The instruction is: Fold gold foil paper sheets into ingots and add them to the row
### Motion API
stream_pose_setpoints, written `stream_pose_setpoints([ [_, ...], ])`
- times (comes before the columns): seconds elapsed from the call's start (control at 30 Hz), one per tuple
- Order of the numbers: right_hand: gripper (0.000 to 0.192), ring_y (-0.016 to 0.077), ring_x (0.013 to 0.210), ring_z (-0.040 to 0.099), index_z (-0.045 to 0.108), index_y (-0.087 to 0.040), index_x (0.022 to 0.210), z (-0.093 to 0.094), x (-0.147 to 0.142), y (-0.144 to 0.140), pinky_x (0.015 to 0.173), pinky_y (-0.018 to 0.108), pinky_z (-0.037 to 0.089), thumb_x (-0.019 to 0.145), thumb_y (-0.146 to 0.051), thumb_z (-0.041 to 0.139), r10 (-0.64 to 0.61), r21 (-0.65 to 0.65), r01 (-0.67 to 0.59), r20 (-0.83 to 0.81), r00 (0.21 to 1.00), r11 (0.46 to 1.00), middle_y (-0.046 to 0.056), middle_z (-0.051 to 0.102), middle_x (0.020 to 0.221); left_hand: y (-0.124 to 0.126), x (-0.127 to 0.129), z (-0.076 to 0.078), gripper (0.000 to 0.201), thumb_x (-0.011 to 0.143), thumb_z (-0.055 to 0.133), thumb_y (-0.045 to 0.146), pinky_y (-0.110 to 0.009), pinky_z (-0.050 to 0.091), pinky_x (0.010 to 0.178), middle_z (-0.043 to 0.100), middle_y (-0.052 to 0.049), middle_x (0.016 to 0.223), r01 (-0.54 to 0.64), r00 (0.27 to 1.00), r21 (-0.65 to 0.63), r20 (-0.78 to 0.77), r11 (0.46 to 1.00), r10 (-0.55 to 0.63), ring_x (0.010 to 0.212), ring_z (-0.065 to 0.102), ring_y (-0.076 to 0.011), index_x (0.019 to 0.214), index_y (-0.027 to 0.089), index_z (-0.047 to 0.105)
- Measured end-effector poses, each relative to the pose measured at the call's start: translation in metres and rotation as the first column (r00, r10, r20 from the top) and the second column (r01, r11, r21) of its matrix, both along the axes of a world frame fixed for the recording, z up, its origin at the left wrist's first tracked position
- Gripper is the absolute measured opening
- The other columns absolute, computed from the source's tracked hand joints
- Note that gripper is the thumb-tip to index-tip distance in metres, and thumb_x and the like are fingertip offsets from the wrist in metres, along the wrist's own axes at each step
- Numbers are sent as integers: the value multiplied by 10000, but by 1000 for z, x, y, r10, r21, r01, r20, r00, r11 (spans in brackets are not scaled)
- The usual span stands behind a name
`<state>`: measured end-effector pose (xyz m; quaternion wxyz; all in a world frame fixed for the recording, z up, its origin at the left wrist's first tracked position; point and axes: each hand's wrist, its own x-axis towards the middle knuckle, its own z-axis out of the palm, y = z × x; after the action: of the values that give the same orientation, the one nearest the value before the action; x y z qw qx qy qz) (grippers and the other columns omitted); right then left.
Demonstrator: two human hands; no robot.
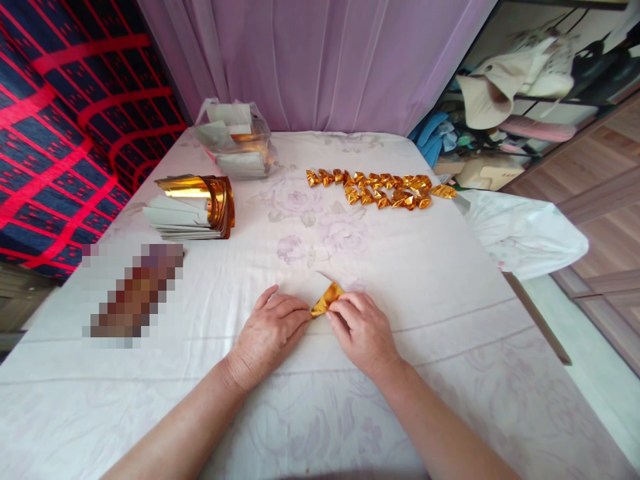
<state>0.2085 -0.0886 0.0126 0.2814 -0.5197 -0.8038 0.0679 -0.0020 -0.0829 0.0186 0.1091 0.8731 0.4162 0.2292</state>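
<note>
A small piece of gold foil paper (327,298), folded to a point, is held just above or against the tablecloth between my two hands. My left hand (271,332) is closed at its lower left tip, thumb hidden beneath and one finger lifted apart. With thumb and fingertips, my right hand (365,331) pinches the paper's right edge. A thin pale edge of the paper sticks up behind the fold. To the upper left stands a fanned stack of gold and grey foil sheets (193,217). Folded gold foil pieces (383,181) lie in two rows at the far right.
A clear plastic bag (260,123) with more sheets stands at the back left. Something pixelated (137,293) lies on the left of the floral tablecloth (315,413). Right of the table are a white bag (530,230) and a shelf with a cap (493,90). A purple curtain (320,60) hangs behind.
</note>
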Motion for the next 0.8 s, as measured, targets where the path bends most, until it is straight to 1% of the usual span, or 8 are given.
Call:
stream_pose_setpoints([
  [0.17, 150, 201, 840, 590, 651, -199, 819, 0, 0, 0, 774, 331, 470, 920, -227, 544, -10, 3, 10, 5, 1000, 1000, 57, 635, 844, 0, 0, 1, 196, 957, 520, 249, -513, 367, 1084, 726, -29, 978, -11, 1000, -8, 1, 1000, 11, 938, 648, -189, 1007, 221, 707],
  [0.4, 153, 197, 841, 591, 653, -206, 822, -1, 0, 1, 779, 332, 473, 921, -224, 537, -6, -11, 6, -24, 1000, 1000, 55, 640, 839, 0, 0, 1, 195, 957, 524, 248, -499, 328, 1118, 722, -14, 964, -22, 1000, 1, 0, 1000, 22, 921, 646, -170, 987, 240, 716],
  [0.6, 142, 198, 837, 588, 644, -198, 800, -2, -1, 2, 773, 333, 471, 908, -217, 554, -20, -23, 20, -26, 999, 1000, 54, 641, 835, -1, 0, 1, 205, 964, 515, 255, -496, 331, 1113, 725, -7, 963, -23, 1000, 4, -5, 1000, 23, 923, 649, -169, 979, 241, 718],
  [0.8, 124, 194, 836, 594, 636, -203, 785, -2, -1, 2, 765, 321, 463, 889, -200, 569, -24, -4, 24, -9, 1000, 1000, 46, 633, 819, 0, 0, 1, 212, 966, 512, 266, -488, 333, 1116, 727, -15, 968, -24, 1000, 8, -9, 1000, 24, 926, 649, -167, 988, 243, 721],
])
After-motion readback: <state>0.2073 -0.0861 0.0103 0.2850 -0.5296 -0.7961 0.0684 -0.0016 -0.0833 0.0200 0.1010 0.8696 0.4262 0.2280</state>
